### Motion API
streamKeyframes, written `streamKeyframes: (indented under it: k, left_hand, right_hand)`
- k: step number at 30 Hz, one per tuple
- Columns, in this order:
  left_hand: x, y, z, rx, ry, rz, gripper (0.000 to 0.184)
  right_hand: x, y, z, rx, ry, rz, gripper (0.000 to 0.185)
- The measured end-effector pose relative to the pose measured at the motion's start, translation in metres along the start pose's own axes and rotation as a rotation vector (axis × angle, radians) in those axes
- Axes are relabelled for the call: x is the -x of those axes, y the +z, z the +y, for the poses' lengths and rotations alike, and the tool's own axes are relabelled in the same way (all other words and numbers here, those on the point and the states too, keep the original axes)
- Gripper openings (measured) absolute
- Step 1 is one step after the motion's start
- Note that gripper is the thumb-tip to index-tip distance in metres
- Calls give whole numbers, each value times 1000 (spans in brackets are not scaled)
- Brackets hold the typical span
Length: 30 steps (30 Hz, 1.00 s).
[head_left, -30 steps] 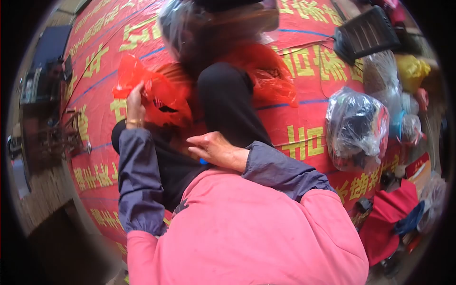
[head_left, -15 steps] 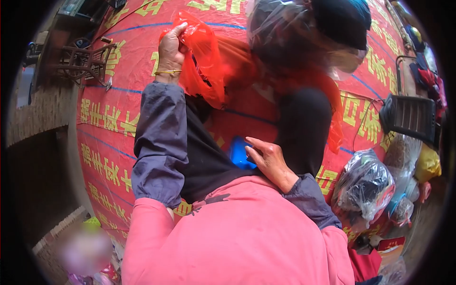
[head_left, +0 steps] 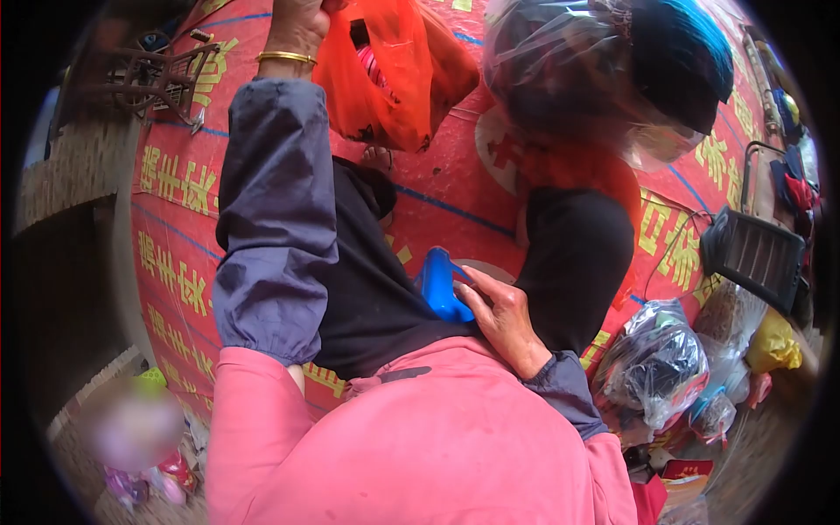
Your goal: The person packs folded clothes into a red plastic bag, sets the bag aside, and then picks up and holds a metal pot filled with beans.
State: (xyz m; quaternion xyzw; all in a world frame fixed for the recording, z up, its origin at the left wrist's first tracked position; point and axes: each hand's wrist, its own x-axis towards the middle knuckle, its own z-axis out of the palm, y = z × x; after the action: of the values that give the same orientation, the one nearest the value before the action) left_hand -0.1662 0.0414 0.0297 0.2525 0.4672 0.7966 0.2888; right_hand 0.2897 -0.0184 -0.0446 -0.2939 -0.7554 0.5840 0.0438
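My left hand, with a gold bangle at its wrist, is cut off by the top edge and closed on the top of a red plastic bag. The bag hangs full, with something pink and dark showing through its opening. Between my legs, my right hand rests beside a blue object, its fingertips at the object's right side. The thumb and fingers are slightly apart; whether they grip the object is unclear.
A large clear bag of dark things lies ahead, with red plastic below it. To the right are a black slatted panel, a clear bag and a yellow bag. A small rack stands at upper left.
The red bag has been lifted from the floor and pulled together in my left hand, up toward the top edge. More of the blue object shows beside my right hand. The view has shifted.
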Motion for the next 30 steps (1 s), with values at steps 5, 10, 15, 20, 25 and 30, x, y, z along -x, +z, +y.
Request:
streamKeyframes:
  k: [5,10,15,20,25,30]
  left_hand:
    - [-23,-67,-65,-178,-321,227,15]
    - [-9,-45,-102,-332,-463,128,15]
    - [16,-44,-82,-193,-592,-45,15]
    - [59,-99,-34,-361,-613,14,13]
    - [134,-165,-29,-272,-581,204,22]
    - [190,-186,-26,-500,-479,458,22]
  right_hand:
    - [-4,-1,-2,33,28,-15,30]
    - [-10,4,-5,25,-27,19,30]
    - [-9,7,-1,62,91,-45,32]
    - [-5,9,-4,20,89,-57,32]
    - [0,14,-3,43,109,-99,31]
    - [6,17,-10,46,82,-133,28]
